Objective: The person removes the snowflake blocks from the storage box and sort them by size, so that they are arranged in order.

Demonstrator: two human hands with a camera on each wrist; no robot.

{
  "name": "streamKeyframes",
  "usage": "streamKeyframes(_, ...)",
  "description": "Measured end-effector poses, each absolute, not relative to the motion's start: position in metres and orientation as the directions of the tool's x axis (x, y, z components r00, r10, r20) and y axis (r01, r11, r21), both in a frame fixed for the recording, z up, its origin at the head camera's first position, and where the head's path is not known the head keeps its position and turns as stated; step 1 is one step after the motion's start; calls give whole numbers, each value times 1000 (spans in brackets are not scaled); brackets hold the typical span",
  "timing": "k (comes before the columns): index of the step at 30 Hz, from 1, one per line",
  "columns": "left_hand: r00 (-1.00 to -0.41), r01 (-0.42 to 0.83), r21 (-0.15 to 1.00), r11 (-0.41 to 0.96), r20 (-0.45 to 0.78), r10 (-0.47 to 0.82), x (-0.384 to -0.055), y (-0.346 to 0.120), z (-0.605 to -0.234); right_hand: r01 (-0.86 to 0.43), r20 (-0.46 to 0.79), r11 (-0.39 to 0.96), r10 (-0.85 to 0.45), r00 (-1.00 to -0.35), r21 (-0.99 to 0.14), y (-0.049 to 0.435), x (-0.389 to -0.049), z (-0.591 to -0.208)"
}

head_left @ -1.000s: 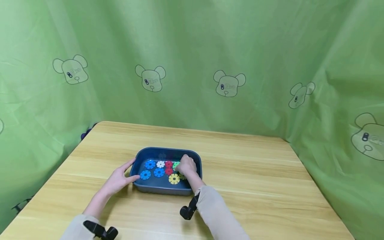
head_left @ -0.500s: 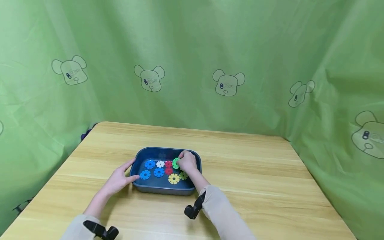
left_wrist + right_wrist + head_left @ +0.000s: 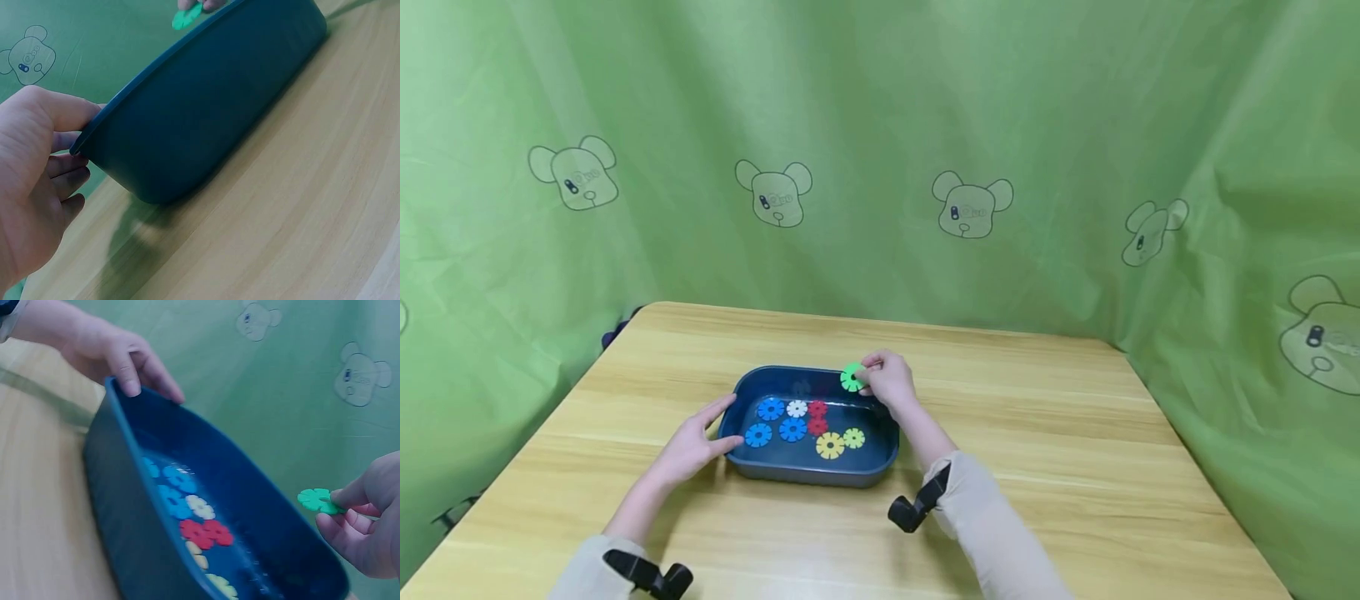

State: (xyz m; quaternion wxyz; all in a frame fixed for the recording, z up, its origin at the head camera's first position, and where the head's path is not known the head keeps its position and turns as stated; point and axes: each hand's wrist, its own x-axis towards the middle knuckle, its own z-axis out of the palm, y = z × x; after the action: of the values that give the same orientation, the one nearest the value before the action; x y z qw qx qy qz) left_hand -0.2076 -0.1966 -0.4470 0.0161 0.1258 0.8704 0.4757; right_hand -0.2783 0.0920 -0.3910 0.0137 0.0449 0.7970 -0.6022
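A dark blue plastic basin (image 3: 808,478) stands on the table. My left hand (image 3: 688,448) grips its left rim, with the thumb (image 3: 75,112) over the edge and the other fingers outside. Above the far right rim, my right hand (image 3: 891,385) pinches a green notched snowflake disc (image 3: 317,500) between thumb and fingers. More such discs lie flat on the basin floor: several blue ones (image 3: 793,429), a white one (image 3: 797,408), two red ones (image 3: 817,426), a yellow one (image 3: 830,446) and a yellow-green one (image 3: 853,438).
The wood-grain table (image 3: 1037,450) extends around the basin on all sides. Behind and beside it hangs a green curtain (image 3: 865,267) printed with bear heads. Black cameras (image 3: 910,512) are strapped at both wrists.
My right hand has lifted the green disc from the basin floor, up and toward the far right rim. The left hand has stayed at the left rim.
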Motion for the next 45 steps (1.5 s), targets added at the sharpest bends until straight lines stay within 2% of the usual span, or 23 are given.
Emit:
streamKeyframes(6,-969,199,830,521,87,233,-207,-197,-445,91,-80,160,76,-994,-983,123,-282,-383)
streamKeyframes(11,-970,185,840,510,74,231,-208,-197,-444,124,-108,137,119,-987,-983,156,-285,-384)
streamKeyframes(18,-972,172,846,506,62,226,-208,-197,-444,167,-130,227,170,-977,-960,202,-290,-405)
streamKeyframes(24,-973,170,850,499,63,223,-207,-198,-444,203,-150,270,205,-967,-941,223,-296,-432)
streamKeyframes(30,-970,185,852,490,76,233,-207,-197,-443,249,-180,340,222,-958,-907,228,-299,-453)
streamKeyframes(37,-970,187,856,482,84,227,-207,-197,-445,217,-130,416,228,-965,-883,222,-300,-461)
streamKeyframes(45,-972,185,855,484,86,220,-208,-198,-448,189,-52,619,232,-971,-762,216,-302,-463)
